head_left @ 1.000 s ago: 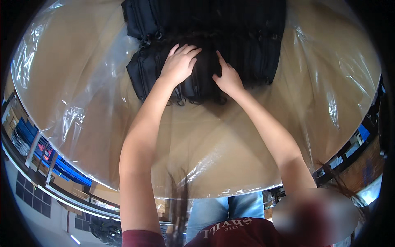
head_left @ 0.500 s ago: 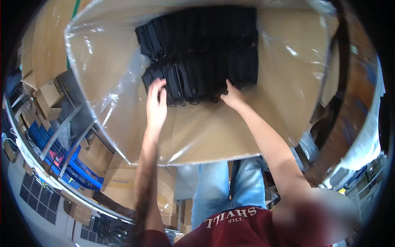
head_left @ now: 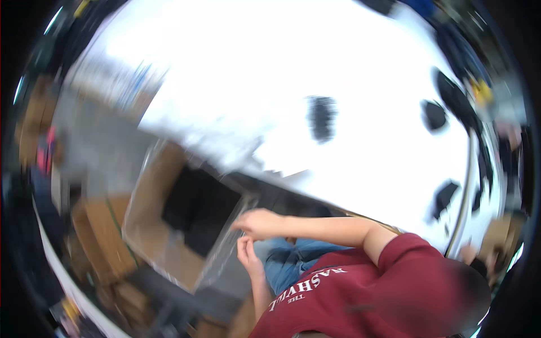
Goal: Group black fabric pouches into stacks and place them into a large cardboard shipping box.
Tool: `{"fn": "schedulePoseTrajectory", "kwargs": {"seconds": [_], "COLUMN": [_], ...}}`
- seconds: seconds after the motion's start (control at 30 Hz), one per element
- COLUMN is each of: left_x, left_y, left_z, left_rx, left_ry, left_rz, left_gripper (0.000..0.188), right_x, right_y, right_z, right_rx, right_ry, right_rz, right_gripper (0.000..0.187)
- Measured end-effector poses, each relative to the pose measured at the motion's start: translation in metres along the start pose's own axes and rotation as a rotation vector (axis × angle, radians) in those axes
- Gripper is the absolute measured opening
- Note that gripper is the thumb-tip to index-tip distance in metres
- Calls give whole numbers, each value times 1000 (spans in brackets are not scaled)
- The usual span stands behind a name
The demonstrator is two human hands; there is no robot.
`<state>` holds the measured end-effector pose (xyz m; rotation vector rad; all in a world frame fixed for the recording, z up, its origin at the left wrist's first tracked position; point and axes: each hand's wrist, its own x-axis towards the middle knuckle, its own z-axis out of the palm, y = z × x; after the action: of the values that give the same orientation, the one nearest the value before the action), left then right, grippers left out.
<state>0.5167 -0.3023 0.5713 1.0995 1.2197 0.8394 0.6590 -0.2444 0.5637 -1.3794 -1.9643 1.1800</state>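
In front of my body, both hands are close together beside the near rim of a plastic-lined cardboard box (head_left: 141, 217). My right hand (head_left: 260, 224) reaches across from the right, its fingers loosely bent and pointing left, with nothing visible in them. Just below it, my left hand (head_left: 248, 253) is raised with loosely curved fingers and also looks bare. Motion blurs the fingertips. Inside the box lies a stack of black fabric items (head_left: 197, 205), too blurred to tell their kind.
A bright white table (head_left: 242, 67) fills the upper view, with several blurred dark pieces, one near its middle (head_left: 322, 118). Brown cartons (head_left: 101, 236) stand left of the lined box. Another person's hand (head_left: 468, 253) shows blurred at the right.
My hands have come out of the lined box, away from the black items, and drawn together. The view has swung right, putting the box lower left and the white table in view.
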Motion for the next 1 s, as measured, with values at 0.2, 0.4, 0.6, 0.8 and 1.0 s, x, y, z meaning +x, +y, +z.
{"fn": "schedulePoseTrajectory", "kwargs": {"seconds": [0.2, 0.4, 0.6, 0.8, 1.0], "left_x": [-7, 26, 32, 66, 31], "left_y": [68, 46, 47, 19, 22], "left_z": [200, 431, 708, 875, 789], "left_rx": [103, 610, 661, 836, 675], "left_ry": [-688, -1296, -1136, -1288, -1321], "left_rz": [43, 163, 756, 291, 154], "left_gripper": [15, 16, 42, 80, 67], "right_x": [-245, -470, -600, -565, -531], "right_y": [-2, 90, 169, 306, 289], "right_z": [-166, -187, -190, -318, -336], "right_rx": [588, 522, 744, 939, 1026], "right_ry": [461, 1637, 2109, 2209, 1917], "right_rz": [326, 598, 654, 607, 573], "right_gripper": [28, 18, 21, 64, 60]}}
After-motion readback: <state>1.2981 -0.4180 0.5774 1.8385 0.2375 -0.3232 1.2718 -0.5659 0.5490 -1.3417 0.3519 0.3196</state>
